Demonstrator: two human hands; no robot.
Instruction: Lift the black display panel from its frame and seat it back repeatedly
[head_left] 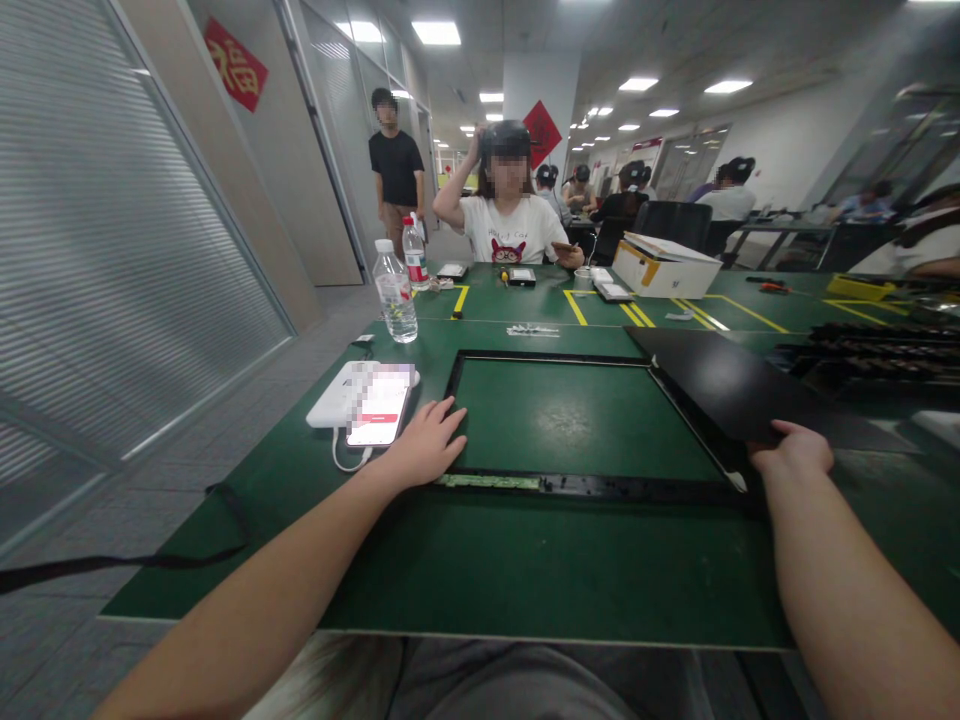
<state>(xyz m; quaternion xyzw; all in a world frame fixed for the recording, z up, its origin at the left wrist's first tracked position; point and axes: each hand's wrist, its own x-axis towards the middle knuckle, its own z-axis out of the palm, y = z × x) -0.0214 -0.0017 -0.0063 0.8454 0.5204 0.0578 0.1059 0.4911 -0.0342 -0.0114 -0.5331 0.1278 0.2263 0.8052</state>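
A thin black rectangular frame [630, 488] lies flat on the green table [555, 580], its middle showing the tabletop. My left hand [431, 443] rests on the frame's left side with its fingers spread. At the right, my right hand [795, 450] is closed on the near edge of a dark flat panel [742, 385], fingers partly hidden. That panel lies beside the frame and overlaps its far right corner. Small pale pieces show at the frame's right corners. A green strip [491, 482] runs along part of its near side.
Left of the frame lie a lit phone [381, 405] and a white power bank [330, 395] with a cable. Two bottles [396, 300] stand behind them. Black parts [862, 360] are stacked at the right. A white box [667, 268] and a seated person [510, 215] are across the table.
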